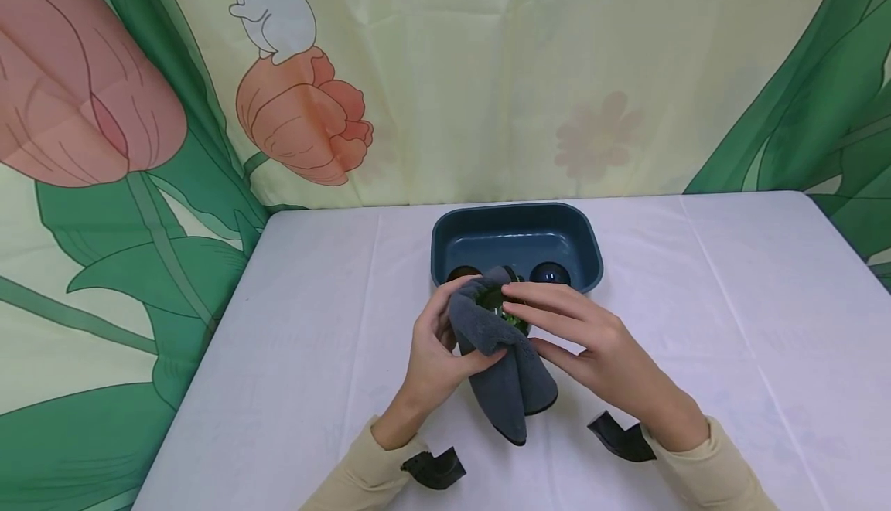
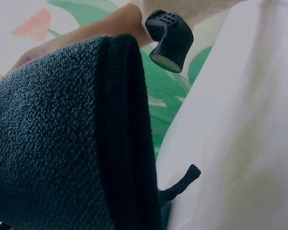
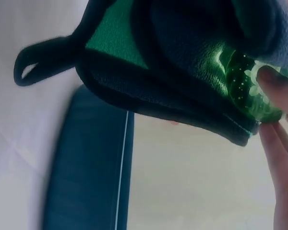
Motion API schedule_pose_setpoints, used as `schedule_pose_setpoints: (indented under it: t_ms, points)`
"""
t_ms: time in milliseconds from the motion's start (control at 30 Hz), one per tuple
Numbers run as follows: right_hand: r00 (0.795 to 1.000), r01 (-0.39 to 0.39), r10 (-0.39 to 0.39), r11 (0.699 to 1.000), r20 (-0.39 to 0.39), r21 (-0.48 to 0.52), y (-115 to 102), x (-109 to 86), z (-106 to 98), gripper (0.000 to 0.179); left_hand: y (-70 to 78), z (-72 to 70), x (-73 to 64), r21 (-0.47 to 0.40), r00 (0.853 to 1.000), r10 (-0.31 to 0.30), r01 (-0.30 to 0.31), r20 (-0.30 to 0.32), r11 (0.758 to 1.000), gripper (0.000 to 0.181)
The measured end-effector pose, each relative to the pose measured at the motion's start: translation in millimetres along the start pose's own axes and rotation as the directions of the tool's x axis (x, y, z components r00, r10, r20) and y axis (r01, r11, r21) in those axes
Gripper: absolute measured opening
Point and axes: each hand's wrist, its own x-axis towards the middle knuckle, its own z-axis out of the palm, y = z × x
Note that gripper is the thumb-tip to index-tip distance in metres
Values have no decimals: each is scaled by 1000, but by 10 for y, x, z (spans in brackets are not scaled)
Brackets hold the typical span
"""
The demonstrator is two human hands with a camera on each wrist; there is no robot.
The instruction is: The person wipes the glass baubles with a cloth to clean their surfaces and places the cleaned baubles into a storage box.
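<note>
A dark grey-blue towel (image 1: 503, 378) with a black edge is wrapped partly around a see-through, round green glass (image 1: 513, 316). My left hand (image 1: 440, 352) grips the towel from the left, its thumb pressed on the front fold. From the right, my right hand (image 1: 581, 329) holds the glass with its fingers over the side and top. White flower shapes and dots show on the glass in the right wrist view, where fingers (image 3: 276, 93) pinch its edge. Towel fabric (image 2: 53, 134) fills much of the left wrist view and hides the glass there.
A dark blue tub (image 1: 518, 248) stands just behind the hands. Inside its near side are a dark brownish round object (image 1: 463, 272) and a dark blue round one (image 1: 551, 273). Beneath lies a white tablecloth (image 1: 334, 302); a printed curtain (image 1: 487, 93) hangs behind.
</note>
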Motion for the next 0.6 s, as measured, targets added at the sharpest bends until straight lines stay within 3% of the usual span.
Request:
schedule_pose_setpoints:
  t_ms: [200,333,500,600]
  points:
    - [1000,-9,9,1000,-8,-2,-18,0,4,43,2,-1,-2,-6,1000,-12,12,6,1000,75]
    - [997,-78,78,997,9,-2,-50,-9,0,42,3,-6,0,-5,1000,-19,19,9,1000,75]
    - [983,-186,186,982,1,-20,-99,-23,0,82,6,-4,1,3,1000,-3,3,9,1000,75]
    - [983,-186,185,981,-16,-47,-110,-20,3,86,7,5,2,8,1000,14,-14,3,1000,73]
